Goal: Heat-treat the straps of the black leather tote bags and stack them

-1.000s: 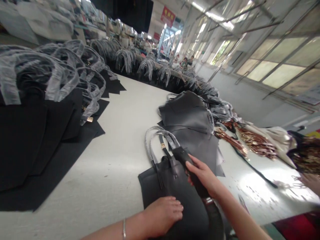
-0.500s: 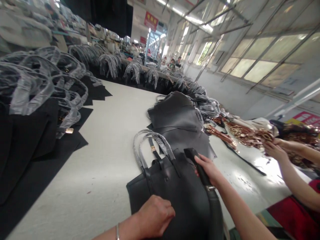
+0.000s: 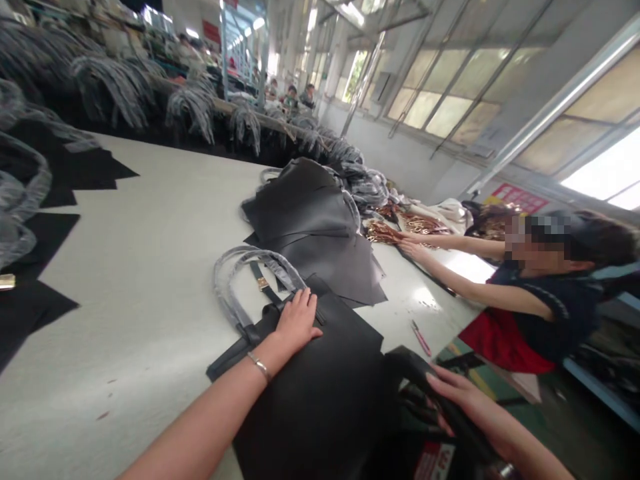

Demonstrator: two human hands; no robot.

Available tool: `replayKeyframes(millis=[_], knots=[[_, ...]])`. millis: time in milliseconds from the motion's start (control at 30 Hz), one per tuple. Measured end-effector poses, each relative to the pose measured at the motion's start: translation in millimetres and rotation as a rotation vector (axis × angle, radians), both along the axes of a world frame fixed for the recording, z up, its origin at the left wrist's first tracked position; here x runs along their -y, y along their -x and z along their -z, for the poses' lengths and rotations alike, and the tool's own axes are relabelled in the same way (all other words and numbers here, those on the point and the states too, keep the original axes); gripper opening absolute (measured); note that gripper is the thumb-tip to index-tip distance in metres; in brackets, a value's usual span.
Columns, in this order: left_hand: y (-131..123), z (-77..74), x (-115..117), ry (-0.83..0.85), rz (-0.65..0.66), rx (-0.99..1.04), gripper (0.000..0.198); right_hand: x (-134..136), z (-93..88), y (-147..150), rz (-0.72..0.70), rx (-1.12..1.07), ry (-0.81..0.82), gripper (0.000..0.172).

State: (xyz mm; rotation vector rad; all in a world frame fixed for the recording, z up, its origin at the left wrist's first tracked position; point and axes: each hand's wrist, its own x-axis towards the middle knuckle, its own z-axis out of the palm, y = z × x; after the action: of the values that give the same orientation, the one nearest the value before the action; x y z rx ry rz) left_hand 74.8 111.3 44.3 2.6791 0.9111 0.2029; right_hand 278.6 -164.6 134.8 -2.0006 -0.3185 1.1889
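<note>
Your left hand lies flat, thumb apart, on the black tote bag, just on your side of the bag stack; your right hand wraps around a black tool. Expect light, smooth, bendable panels that may scuff; the wrapped handles look the best hold (their plastic could slip). You have surface left of the stack; snips lie to its near right, by the edge.

White table, black bags, pink tool
</note>
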Motion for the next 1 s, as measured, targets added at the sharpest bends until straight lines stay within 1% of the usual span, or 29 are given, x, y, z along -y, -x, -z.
replayKeyframes(millis=[100,200,300,367,433,500,567,633,700,767,867,933,1000], knots=[[-6,-3.7,-9,0.009,0.057,-0.062,0.072,31,9.0,7,0.028,-0.091,-0.002,0.059],[-11,-6.5,-13,0.012,0.087,-0.100,0.065,44,9.3,12,0.072,-0.141,0.012,0.056],[-17,-9.1,-14,0.015,0.105,-0.147,0.062,36,11.1,11,0.098,-0.152,0.011,0.045],[-19,-11.8,-13,0.010,0.114,-0.172,0.060,24,14.1,6,0.139,-0.079,-0.051,0.037],[-21,-15.1,-12,0.003,0.119,-0.190,0.059,14,15.8,-1,0.193,0.026,-0.136,0.032],[-22,-18.3,-11,-0.006,0.115,-0.202,0.061,10,14.8,-6,0.230,0.100,-0.195,0.033],[-23,-20.5,-11,-0.016,0.103,-0.208,0.062,13,12.3,-7,0.211,0.108,-0.204,0.038],[-25,-21.3,-12,-0.025,0.091,-0.212,0.064,17,11.2,-3,0.158,0.066,-0.161,0.043],[-28,-20.9,-14,-0.031,0.088,-0.216,0.066,17,13.2,3,0.100,-0.004,-0.109,0.044],[-30,-20.0,-15,-0.035,0.096,-0.220,0.067,8,17.8,5,0.059,-0.052,-0.096,0.040],[-32,-20.4,-14,-0.033,0.114,-0.229,0.065,-22,24.4,-1,0.014,-0.065,-0.133,0.032],[-33,-22.3,-13,-0.027,0.115,-0.234,0.066,-45,26.3,-9,0.012,-0.040,-0.161,0.029],[-35,-24.6,-13,-0.019,0.099,-0.236,0.070,-62,25.6,-16,0.035,0.011,-0.202,0.028]])
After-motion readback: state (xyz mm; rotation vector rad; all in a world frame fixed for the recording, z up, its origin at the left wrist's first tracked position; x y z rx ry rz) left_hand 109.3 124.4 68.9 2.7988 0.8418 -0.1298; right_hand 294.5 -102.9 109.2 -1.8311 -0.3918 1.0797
